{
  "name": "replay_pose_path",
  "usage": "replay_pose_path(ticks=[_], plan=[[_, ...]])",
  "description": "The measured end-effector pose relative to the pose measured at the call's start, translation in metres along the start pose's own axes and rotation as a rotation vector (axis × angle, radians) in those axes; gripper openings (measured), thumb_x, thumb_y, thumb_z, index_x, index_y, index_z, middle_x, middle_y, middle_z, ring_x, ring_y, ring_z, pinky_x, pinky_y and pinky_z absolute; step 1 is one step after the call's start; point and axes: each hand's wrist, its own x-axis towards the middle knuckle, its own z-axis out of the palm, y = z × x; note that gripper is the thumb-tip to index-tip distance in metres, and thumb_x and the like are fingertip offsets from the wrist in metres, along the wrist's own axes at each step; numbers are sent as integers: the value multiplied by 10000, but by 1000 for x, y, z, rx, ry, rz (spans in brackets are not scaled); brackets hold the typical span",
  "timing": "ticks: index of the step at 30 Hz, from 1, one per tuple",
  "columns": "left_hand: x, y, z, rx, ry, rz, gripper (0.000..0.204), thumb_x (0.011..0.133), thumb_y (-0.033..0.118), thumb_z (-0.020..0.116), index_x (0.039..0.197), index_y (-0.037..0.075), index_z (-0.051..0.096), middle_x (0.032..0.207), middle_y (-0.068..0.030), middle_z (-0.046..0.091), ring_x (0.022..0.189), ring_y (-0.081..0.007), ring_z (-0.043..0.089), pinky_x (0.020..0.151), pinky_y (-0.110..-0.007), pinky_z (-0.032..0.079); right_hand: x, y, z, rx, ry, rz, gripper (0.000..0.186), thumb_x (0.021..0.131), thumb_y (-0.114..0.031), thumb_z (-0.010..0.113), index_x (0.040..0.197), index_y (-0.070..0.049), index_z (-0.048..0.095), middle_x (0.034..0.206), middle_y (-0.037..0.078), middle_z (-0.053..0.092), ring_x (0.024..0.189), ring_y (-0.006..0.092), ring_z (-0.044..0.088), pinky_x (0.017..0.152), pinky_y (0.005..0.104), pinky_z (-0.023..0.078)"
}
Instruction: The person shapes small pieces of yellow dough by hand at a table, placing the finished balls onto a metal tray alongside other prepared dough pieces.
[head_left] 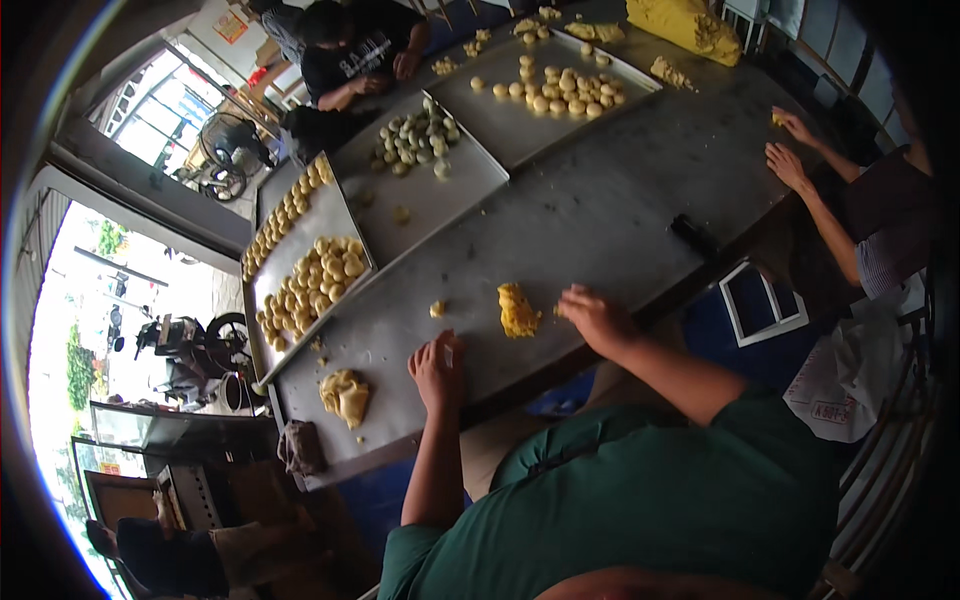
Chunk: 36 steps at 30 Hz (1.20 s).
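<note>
My left hand [435, 372] is at the table's near edge, its fingers curled round a pale patch that I cannot make out. My right hand [597, 318] reaches in from the right, its fingertips closed at a small yellow bit of filling. Between the hands, nearer the right one, lies a crumbly yellow lump of filling [518, 311]. A small dough piece [437, 309] rests just beyond my left hand. Farther left sits a smooth, pale lump of dough [344, 398] with crumbs around it.
Trays hold many pale dough balls [315, 285] and greenish balls [415, 138] on the metal table [600, 235]. A black object [692, 235] lies near the right edge. A brown cloth [300, 447] hangs at the left corner. Co-workers sit across and at right, one person's hands [790, 165] on the table.
</note>
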Motion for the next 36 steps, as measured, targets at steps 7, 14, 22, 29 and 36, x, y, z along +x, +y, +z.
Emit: replay_pose_path(ticks=[7, 14, 22, 29, 36], plan=[[1, 18, -1, 35, 10, 58, 264, 946, 307, 701, 1161, 155, 715, 1198, -56, 702, 1206, -286, 599, 1123, -444, 363, 35, -6, 25, 61, -49, -149, 347, 960, -110, 564, 1284, -58, 676, 1355, 116, 669, 1318, 318, 584, 1107, 425, 488], [-1, 18, -15, -52, -22, -54, 269, 959, 318, 675, 1167, 150, 705, 1185, -64, 717, 1223, -294, 595, 1131, -447, 347, 19, -13, -2, 359, -207, -21, 128, 873, -78, 748, 989, -63, 694, 1059, 79, 681, 1007, 299, 680, 862, 407, 562], [-4, 10, -13, -86, 73, 14, 210, 934, 260, 696, 1118, 163, 721, 1202, -43, 712, 1227, -279, 600, 1127, -439, 354, 1, -9, -1, 205, -241, 1, 237, 981, -57, 629, 1201, -6, 699, 1229, 161, 704, 1168, 352, 668, 977, 428, 553], [-1, 13, -6, -141, 77, 49, 207, 929, 260, 690, 1103, 150, 714, 1189, -42, 698, 1211, -275, 594, 1116, -447, 355, 21, -21, 19, -164, -148, -298, 411, 976, -73, 653, 1384, -38, 613, 1270, 177, 693, 1252, 348, 628, 1036, 436, 527], [-11, 6, -12, -143, 34, -8, 203, 934, 262, 692, 1113, 170, 719, 1165, -28, 702, 1198, -253, 602, 1119, -441, 346, 13, -1, -8, 169, -172, -44, 307, 1024, -124, 628, 1313, -29, 669, 1266, 192, 690, 1198, 371, 655, 1001, 431, 545]])
